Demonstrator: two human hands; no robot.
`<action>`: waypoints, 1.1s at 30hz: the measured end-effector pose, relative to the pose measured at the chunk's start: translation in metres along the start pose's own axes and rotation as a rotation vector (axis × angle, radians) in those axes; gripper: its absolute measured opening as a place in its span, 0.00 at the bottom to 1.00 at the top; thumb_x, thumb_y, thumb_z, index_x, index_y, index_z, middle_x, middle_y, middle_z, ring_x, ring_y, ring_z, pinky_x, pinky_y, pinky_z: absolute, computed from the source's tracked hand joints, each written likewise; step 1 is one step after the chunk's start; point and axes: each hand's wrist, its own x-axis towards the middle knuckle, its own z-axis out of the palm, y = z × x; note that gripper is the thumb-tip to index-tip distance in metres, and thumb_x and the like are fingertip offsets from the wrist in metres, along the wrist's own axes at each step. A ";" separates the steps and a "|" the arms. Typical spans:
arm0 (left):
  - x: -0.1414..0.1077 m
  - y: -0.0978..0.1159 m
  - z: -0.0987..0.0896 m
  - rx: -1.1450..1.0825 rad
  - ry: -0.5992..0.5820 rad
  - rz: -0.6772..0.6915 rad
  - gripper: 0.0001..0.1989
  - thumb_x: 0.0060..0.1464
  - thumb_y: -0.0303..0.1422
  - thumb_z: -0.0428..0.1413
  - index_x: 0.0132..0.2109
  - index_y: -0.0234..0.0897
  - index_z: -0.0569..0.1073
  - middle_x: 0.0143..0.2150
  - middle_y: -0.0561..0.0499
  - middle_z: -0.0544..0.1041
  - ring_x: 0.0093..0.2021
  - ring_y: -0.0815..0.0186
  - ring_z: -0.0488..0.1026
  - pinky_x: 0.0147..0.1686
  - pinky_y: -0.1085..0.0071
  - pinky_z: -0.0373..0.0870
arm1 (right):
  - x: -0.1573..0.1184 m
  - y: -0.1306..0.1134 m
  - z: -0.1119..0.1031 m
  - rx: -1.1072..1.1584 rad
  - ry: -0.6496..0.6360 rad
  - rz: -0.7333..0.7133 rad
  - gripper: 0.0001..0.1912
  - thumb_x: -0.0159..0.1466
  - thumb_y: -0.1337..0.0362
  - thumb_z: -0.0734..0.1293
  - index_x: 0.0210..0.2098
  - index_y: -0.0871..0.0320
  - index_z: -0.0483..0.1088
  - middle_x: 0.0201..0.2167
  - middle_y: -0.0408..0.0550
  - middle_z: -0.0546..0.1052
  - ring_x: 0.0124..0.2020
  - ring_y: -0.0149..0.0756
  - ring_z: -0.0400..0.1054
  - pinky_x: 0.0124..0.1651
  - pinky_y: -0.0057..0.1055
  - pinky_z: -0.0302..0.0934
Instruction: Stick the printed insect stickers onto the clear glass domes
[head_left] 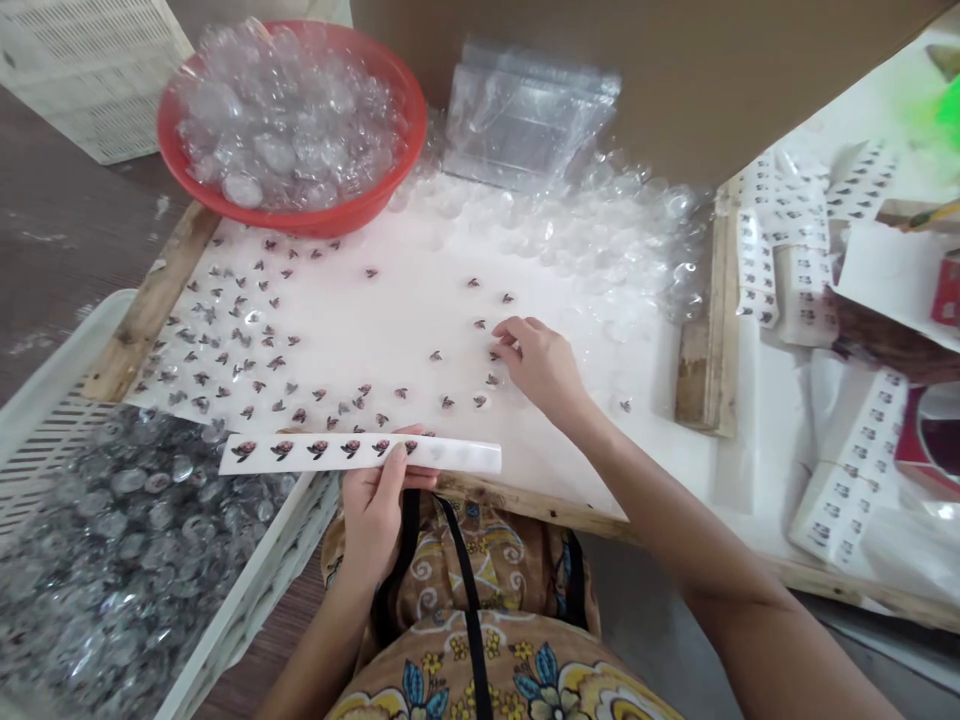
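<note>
My left hand (377,500) grips a long white strip of stickers (296,453) near the table's front edge, thumb on top. Dark winged prints with a reddish part run along the strip's left and middle; its right end is bare white. My right hand (541,365) is over the white tabletop (352,335), fingertips pinched together at one small printed sticker (494,356). Whether the sticker is between the fingers or under them is hidden. Several clear round pieces bearing the same print (225,358) lie spread at the table's left, with others scattered near my right hand.
A red basin (360,205) heaped with clear round pieces stands at the back left. Plain clear pieces (570,225) cover the far side near a clear plastic bag (529,120). A white crate (247,570) of clear pieces sits lower left. Bundled sticker strips (847,465) lie right, beyond a wooden edge (709,370).
</note>
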 end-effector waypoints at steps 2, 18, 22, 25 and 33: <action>0.000 0.001 0.000 0.002 -0.004 0.007 0.26 0.58 0.45 0.60 0.56 0.30 0.77 0.33 0.45 0.83 0.29 0.60 0.81 0.28 0.69 0.80 | -0.005 -0.005 -0.002 -0.016 0.033 -0.017 0.12 0.64 0.72 0.62 0.45 0.57 0.72 0.40 0.54 0.78 0.36 0.43 0.71 0.38 0.36 0.60; 0.002 0.000 -0.001 -0.104 -0.014 -0.042 0.29 0.61 0.47 0.57 0.62 0.34 0.72 0.44 0.43 0.83 0.36 0.57 0.83 0.35 0.63 0.82 | -0.072 -0.072 0.012 0.466 -0.015 -0.576 0.07 0.69 0.68 0.60 0.37 0.57 0.68 0.40 0.53 0.76 0.43 0.38 0.70 0.45 0.37 0.66; 0.001 0.001 -0.002 -0.076 0.001 -0.038 0.28 0.61 0.47 0.57 0.60 0.33 0.74 0.39 0.44 0.84 0.35 0.56 0.83 0.34 0.64 0.82 | -0.057 -0.038 -0.018 0.689 0.055 -0.214 0.03 0.67 0.66 0.62 0.36 0.55 0.66 0.32 0.45 0.73 0.34 0.33 0.69 0.37 0.32 0.64; 0.002 0.000 -0.003 -0.065 -0.009 -0.039 0.28 0.61 0.47 0.56 0.59 0.32 0.75 0.39 0.43 0.84 0.34 0.57 0.83 0.32 0.65 0.82 | -0.049 0.000 -0.034 0.602 0.076 0.085 0.06 0.64 0.61 0.66 0.33 0.55 0.66 0.26 0.41 0.70 0.27 0.31 0.65 0.31 0.30 0.59; 0.002 -0.001 -0.003 -0.031 -0.011 -0.033 0.28 0.61 0.48 0.56 0.58 0.31 0.76 0.35 0.44 0.83 0.32 0.56 0.82 0.27 0.67 0.80 | -0.058 0.031 -0.028 0.352 -0.079 0.211 0.07 0.59 0.59 0.67 0.29 0.56 0.68 0.23 0.42 0.72 0.24 0.31 0.63 0.29 0.30 0.56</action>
